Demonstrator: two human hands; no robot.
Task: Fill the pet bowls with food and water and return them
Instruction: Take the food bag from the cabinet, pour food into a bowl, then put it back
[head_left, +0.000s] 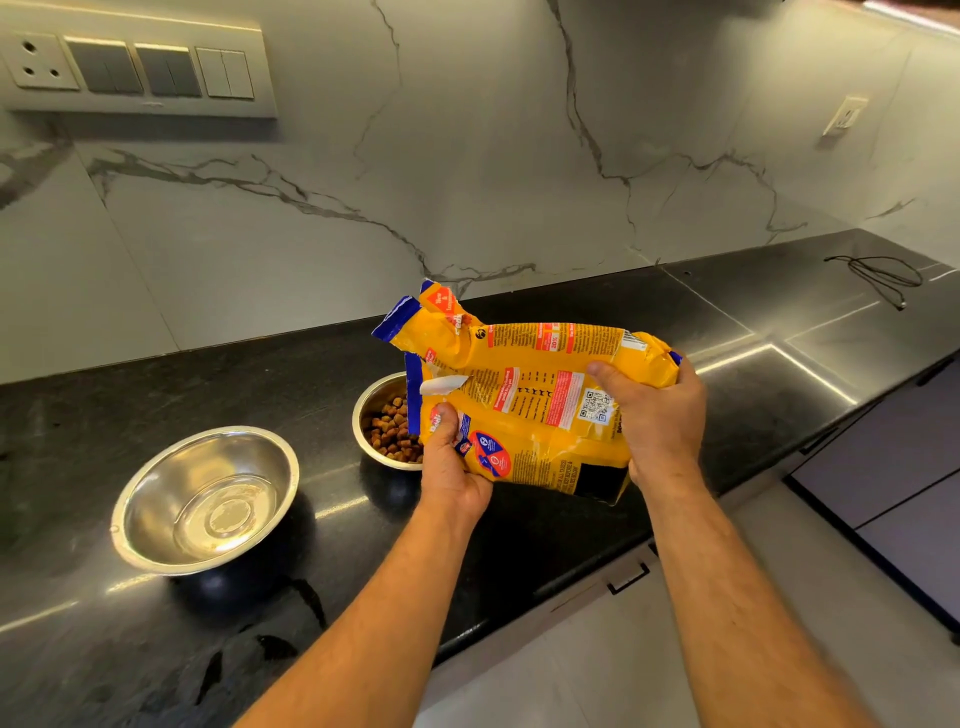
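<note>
A yellow pet food bag (535, 395) with blue trim is held lying sideways above the black counter (156, 395), its torn mouth pointing left and up. My left hand (449, 467) grips the bag near its mouth from below. My right hand (654, 410) clasps its bottom end. Partly under the bag stands a steel bowl (371, 402) with brown kibble (392, 431) in it; the bag hides its right side. To the left, another steel bowl (208, 499) holds clear water.
A marble backsplash rises behind the counter, with a switch panel (135, 70) at upper left and a socket (844, 115) at right. A thin black cord (883, 278) lies on the counter's far right. Drawer fronts with a handle (628, 577) sit below the counter edge.
</note>
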